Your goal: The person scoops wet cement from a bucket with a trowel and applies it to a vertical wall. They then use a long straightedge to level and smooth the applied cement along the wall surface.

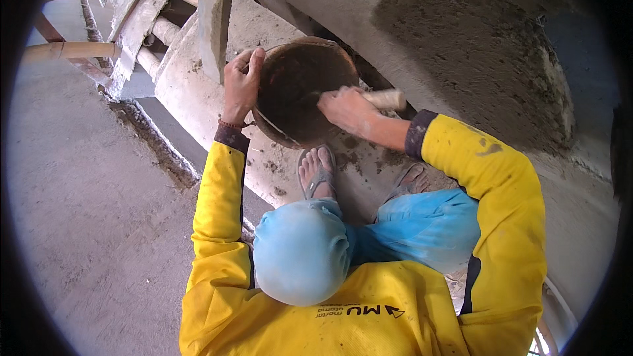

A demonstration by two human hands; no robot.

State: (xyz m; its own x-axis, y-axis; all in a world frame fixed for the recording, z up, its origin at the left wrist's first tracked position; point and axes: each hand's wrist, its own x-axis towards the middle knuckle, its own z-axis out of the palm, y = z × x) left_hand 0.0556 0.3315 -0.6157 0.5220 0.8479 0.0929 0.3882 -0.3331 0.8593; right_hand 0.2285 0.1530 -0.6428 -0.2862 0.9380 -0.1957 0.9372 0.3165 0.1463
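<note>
A dark round bucket (270, 109), caked with mortar, stands on the board in front of my feet. At its upper left, my left hand (242, 86) is closed on the rim, with the thumb raised. My right hand (348, 111) reaches over the right side of the bucket, its fingers wrapped round a trowel with a thick, pale handle (386, 99). The handle's end sticks out to the right past my fist. Toward the middle of the bucket the trowel's blade is lost in the dark, and how much mortar lies inside is hard to make out.
Under the bucket and my sandalled feet (318, 175) runs a mortar-spattered board (191, 95). A wooden post (214, 20) rises just beyond my left hand. On the right is a wall (475, 46) with a dark, wet-looking patch. Bamboo poles (166, 29) and planks lie at the upper left.
</note>
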